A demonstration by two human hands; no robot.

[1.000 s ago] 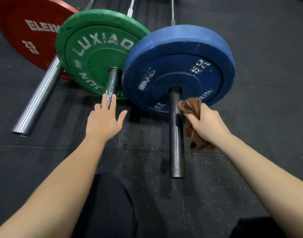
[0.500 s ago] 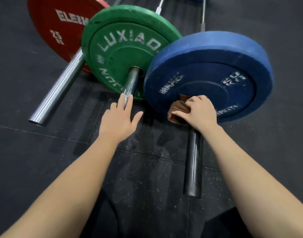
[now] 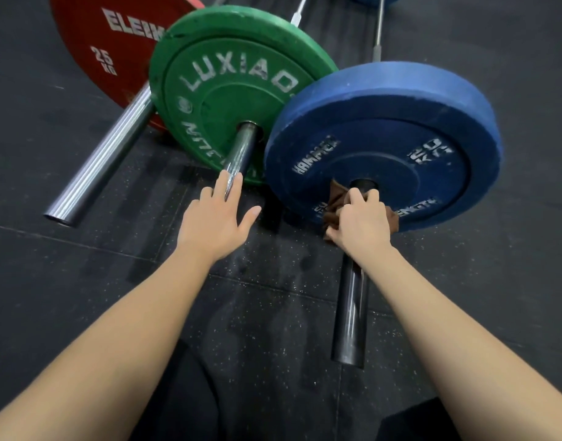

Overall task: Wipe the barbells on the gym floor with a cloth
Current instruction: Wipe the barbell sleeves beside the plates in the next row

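Three barbells lie side by side on the black rubber floor. The blue plate (image 3: 384, 138) has a dark sleeve (image 3: 351, 313) running toward me. My right hand (image 3: 360, 222) grips a brown cloth (image 3: 335, 198) wrapped round that sleeve, right against the blue plate's hub. The green plate (image 3: 228, 87) sits to the left with a shiny steel sleeve (image 3: 239, 151). My left hand (image 3: 214, 219) lies flat with straight fingers, its fingertips touching the end of that steel sleeve.
A red plate (image 3: 114, 43) stands at the far left, its long chrome sleeve (image 3: 101, 163) angling toward me. Thin bar shafts (image 3: 377, 27) run away at the top. My dark-clothed knees (image 3: 177, 402) fill the bottom edge. Speckled floor mat (image 3: 273, 329) spreads between my arms.
My right hand carried the cloth from beside the dark sleeve onto it and up against the blue plate's hub. The left hand stayed at the steel sleeve's end.
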